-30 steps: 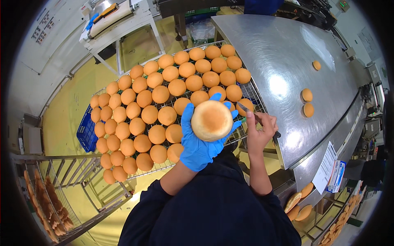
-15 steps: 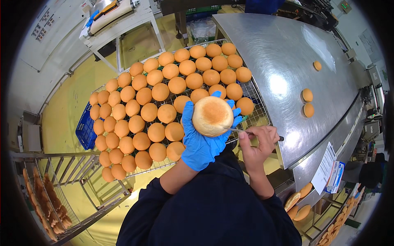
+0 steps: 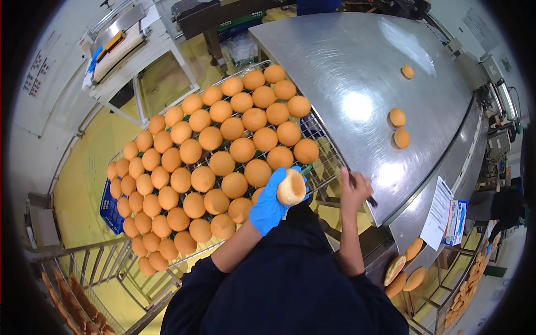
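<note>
My left hand [image 3: 269, 205], in a blue glove, is closed around a round bun [image 3: 292, 188]. The bun's pale side and browned base are tilted toward the right. Bare of any glove, my right hand [image 3: 355, 192] grips a knife by its black handle [image 3: 371, 200], to the right of the bun and apart from it. The knife's blade is hard to make out against the rack and table edge. Beyond my left hand, rows of golden-brown buns [image 3: 211, 138] cover a wire rack [image 3: 326, 146].
At the right stands a steel table [image 3: 335, 67] with a few small buns [image 3: 397, 117], a paper sheet [image 3: 435, 215] and a blue-white box [image 3: 455, 222] on it. Racks of baked goods stand lower left and lower right. A blue crate [image 3: 111, 209] sits beneath the rack's left end.
The knife has come away from the bun, and my right hand has moved up and right. My left hand has turned the bun and lowered it slightly. The whole view has shifted.
</note>
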Motion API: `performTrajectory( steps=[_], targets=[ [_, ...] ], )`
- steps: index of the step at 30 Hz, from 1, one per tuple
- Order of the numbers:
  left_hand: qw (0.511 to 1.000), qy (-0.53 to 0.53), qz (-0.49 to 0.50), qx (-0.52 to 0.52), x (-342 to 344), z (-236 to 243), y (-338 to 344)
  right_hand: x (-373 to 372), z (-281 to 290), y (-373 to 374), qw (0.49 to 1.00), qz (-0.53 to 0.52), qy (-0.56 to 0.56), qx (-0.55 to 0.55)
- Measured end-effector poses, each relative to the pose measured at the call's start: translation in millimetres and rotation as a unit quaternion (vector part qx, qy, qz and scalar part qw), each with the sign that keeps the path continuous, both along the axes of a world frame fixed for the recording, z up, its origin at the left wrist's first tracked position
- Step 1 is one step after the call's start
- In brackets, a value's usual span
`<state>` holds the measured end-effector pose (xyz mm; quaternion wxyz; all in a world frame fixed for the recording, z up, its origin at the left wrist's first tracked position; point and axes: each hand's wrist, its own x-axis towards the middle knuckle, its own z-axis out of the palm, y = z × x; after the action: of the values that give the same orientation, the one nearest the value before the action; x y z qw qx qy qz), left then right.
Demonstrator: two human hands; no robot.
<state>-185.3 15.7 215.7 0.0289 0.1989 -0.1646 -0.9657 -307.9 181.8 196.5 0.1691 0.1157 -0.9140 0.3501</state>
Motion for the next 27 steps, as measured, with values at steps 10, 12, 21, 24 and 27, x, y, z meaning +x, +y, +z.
performTrajectory(
  steps=[10, 12, 21, 24, 27],
  targets=[
    [0.699, -0.111, -0.151, -0.69, -161, -30, 34, -20, -10, 111, 0.98, -0.18, -0.081, 0.001],
    [0.416, -0.061, -0.116, -0.9, -160, -55, 15, -26, -11, 116, 0.979, -0.189, -0.075, 0.022],
    [0.42, -0.027, -0.267, -0.867, -124, -69, -2, -54, -6, 65, 0.998, -0.057, -0.02, -0.014],
    [0.726, -0.021, -0.166, -0.667, -113, -54, 4, -41, 20, 23, 0.998, 0.036, -0.009, -0.042],
    [0.965, 0.073, 0.001, -0.254, -93, -15, 4, -11, 60, -11, 0.987, 0.146, 0.011, -0.06]
  ],
)
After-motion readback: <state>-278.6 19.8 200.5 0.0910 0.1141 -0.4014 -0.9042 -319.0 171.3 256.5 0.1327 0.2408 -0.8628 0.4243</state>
